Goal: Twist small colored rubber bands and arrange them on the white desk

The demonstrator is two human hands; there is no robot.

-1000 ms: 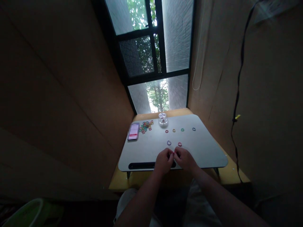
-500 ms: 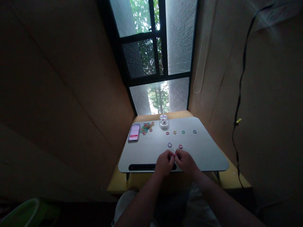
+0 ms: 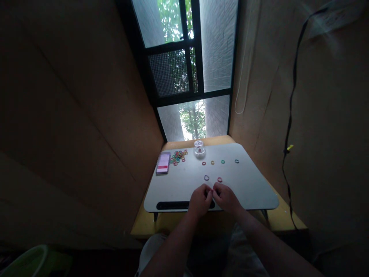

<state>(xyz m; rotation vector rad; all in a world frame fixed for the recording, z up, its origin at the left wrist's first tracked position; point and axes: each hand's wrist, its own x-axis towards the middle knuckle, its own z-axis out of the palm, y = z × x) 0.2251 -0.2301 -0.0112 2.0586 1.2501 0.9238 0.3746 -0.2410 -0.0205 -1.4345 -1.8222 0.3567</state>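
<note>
My left hand (image 3: 201,199) and my right hand (image 3: 225,197) meet above the near edge of the white table, closed in a pinch with their fingertips together. A small red hair tie (image 3: 212,190) shows as a speck between them; the fingers hide most of it. Just beyond the hands lie a purple hair tie (image 3: 206,177) and a pink hair tie (image 3: 220,179). Farther back is a spaced row: a red hair tie (image 3: 203,163), a yellow hair tie (image 3: 212,162), a green hair tie (image 3: 223,162) and a dark teal hair tie (image 3: 236,161).
A pile of mixed hair ties (image 3: 179,157) lies at the back left, beside a phone (image 3: 163,163) with a blurred screen. A clear plastic jar (image 3: 199,150) stands at the back edge. The white folding table (image 3: 250,188) has a black slot (image 3: 173,205) along its front.
Both hands stay together in nearly the same pinch. The view has shifted very slightly; the things on the table lie as before.
</note>
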